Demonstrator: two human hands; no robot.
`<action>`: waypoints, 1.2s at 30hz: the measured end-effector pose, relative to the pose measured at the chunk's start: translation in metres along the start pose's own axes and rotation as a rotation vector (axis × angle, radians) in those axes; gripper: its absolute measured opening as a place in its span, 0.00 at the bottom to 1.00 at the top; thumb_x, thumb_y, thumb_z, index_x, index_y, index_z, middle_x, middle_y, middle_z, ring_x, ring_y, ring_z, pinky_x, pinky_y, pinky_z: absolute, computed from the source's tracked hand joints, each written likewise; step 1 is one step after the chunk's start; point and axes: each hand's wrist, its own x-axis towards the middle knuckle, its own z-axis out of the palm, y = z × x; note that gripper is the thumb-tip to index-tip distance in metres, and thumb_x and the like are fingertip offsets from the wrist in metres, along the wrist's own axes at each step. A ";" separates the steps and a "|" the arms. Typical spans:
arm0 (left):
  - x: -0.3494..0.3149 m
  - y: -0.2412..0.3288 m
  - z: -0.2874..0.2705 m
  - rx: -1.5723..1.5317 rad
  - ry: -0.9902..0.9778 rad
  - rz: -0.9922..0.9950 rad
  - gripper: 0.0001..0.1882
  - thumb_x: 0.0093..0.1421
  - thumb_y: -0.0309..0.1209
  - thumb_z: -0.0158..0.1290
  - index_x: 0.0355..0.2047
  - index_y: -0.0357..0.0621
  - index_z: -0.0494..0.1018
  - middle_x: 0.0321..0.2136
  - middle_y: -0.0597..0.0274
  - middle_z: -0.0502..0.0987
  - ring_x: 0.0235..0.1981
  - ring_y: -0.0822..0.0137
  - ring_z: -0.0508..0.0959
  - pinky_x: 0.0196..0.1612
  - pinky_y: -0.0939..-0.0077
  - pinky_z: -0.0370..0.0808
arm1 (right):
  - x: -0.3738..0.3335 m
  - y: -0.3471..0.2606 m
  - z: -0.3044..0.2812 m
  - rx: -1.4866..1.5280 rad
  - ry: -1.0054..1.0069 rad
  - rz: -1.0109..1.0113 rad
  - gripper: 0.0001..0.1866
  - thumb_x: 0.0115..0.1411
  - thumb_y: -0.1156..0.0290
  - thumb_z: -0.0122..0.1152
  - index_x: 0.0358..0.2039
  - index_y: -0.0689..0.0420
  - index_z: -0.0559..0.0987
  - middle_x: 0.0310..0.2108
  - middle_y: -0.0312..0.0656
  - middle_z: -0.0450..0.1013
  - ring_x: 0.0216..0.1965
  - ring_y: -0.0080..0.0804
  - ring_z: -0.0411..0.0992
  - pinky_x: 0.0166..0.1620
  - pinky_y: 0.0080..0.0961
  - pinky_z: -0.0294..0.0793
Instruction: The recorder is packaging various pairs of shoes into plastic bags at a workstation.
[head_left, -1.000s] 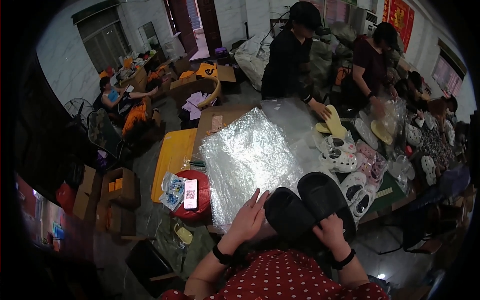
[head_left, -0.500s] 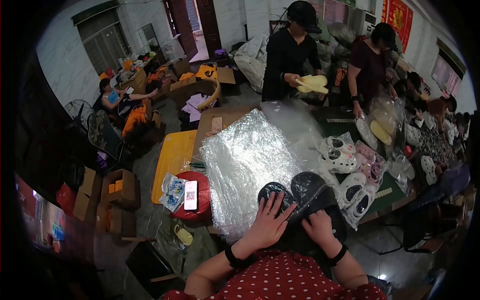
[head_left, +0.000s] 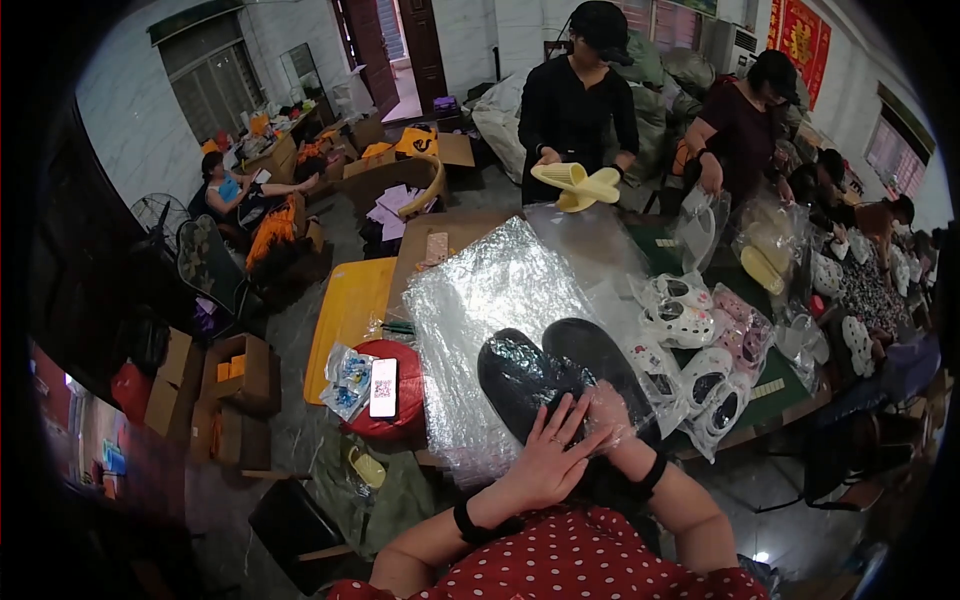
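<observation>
A pair of black slippers lies soles up, side by side, in a clear plastic bag at the near edge of the table. My left hand rests on the near end of the bag, fingers stretched out and slightly spread. Beside it, my right hand reaches over the near part of the right slipper, and thin film seems to cover it. Its fingertips are blurred by glare, so their grip cannot be made out. Under the slippers sits a stack of shiny clear bags.
Bagged white clogs and pink clogs crowd the right side. A phone lies on a red round stool at left. Across the table, one person holds yellow slippers; another handles a clear bag.
The black slippers have moved left and away from me, further onto the bag stack. My right hand has shifted left, close to my left hand. The co-worker's yellow slippers have moved left.
</observation>
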 end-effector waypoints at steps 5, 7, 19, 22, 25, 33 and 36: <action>-0.011 -0.011 -0.020 -0.088 -0.003 0.000 0.28 0.63 0.32 0.41 0.65 0.59 0.61 0.70 0.50 0.44 0.70 0.43 0.40 0.66 0.38 0.34 | 0.083 -0.025 0.034 0.090 0.136 0.038 0.09 0.56 0.72 0.58 0.31 0.63 0.71 0.31 0.54 0.66 0.33 0.53 0.68 0.36 0.46 0.71; -0.017 -0.014 -0.028 -0.212 -0.039 0.036 0.28 0.62 0.31 0.41 0.64 0.59 0.62 0.70 0.50 0.45 0.71 0.44 0.41 0.67 0.39 0.33 | 0.108 -0.031 0.055 0.112 0.238 0.049 0.10 0.56 0.72 0.59 0.33 0.64 0.70 0.33 0.55 0.65 0.35 0.54 0.67 0.39 0.47 0.69; -0.093 -0.061 -0.041 -0.365 0.653 -0.734 0.23 0.53 0.36 0.60 0.49 0.43 0.75 0.49 0.52 0.75 0.43 0.61 0.78 0.43 0.67 0.75 | -0.017 -0.032 -0.035 0.707 -0.509 -0.022 0.18 0.56 0.68 0.66 0.46 0.60 0.77 0.45 0.45 0.74 0.48 0.34 0.72 0.48 0.30 0.74; -0.102 -0.088 -0.034 -0.562 0.515 -1.048 0.19 0.57 0.41 0.59 0.43 0.40 0.77 0.33 0.58 0.80 0.30 0.68 0.78 0.34 0.73 0.75 | -0.028 0.001 -0.094 1.059 -0.760 0.359 0.11 0.57 0.69 0.66 0.36 0.63 0.81 0.29 0.37 0.77 0.33 0.20 0.75 0.37 0.19 0.74; -0.084 -0.082 -0.035 -0.462 0.349 -1.103 0.23 0.56 0.47 0.59 0.39 0.38 0.78 0.23 0.62 0.79 0.26 0.70 0.77 0.33 0.77 0.73 | -0.010 0.020 -0.094 0.786 -0.229 0.457 0.09 0.58 0.70 0.63 0.34 0.63 0.81 0.23 0.36 0.76 0.26 0.19 0.72 0.31 0.17 0.70; -0.094 -0.081 -0.013 -0.347 0.385 -1.046 0.28 0.47 0.50 0.66 0.37 0.39 0.77 0.25 0.63 0.78 0.25 0.71 0.76 0.32 0.76 0.73 | 0.019 0.062 -0.031 0.457 -0.178 0.401 0.20 0.52 0.61 0.69 0.37 0.64 0.81 0.29 0.42 0.77 0.31 0.30 0.73 0.37 0.26 0.72; -0.094 -0.084 -0.009 -0.264 0.437 -1.063 0.26 0.47 0.49 0.67 0.36 0.38 0.77 0.25 0.62 0.78 0.25 0.70 0.76 0.32 0.76 0.73 | 0.018 0.075 -0.027 0.528 -0.284 0.420 0.18 0.51 0.64 0.69 0.38 0.64 0.81 0.28 0.41 0.77 0.31 0.28 0.73 0.37 0.24 0.72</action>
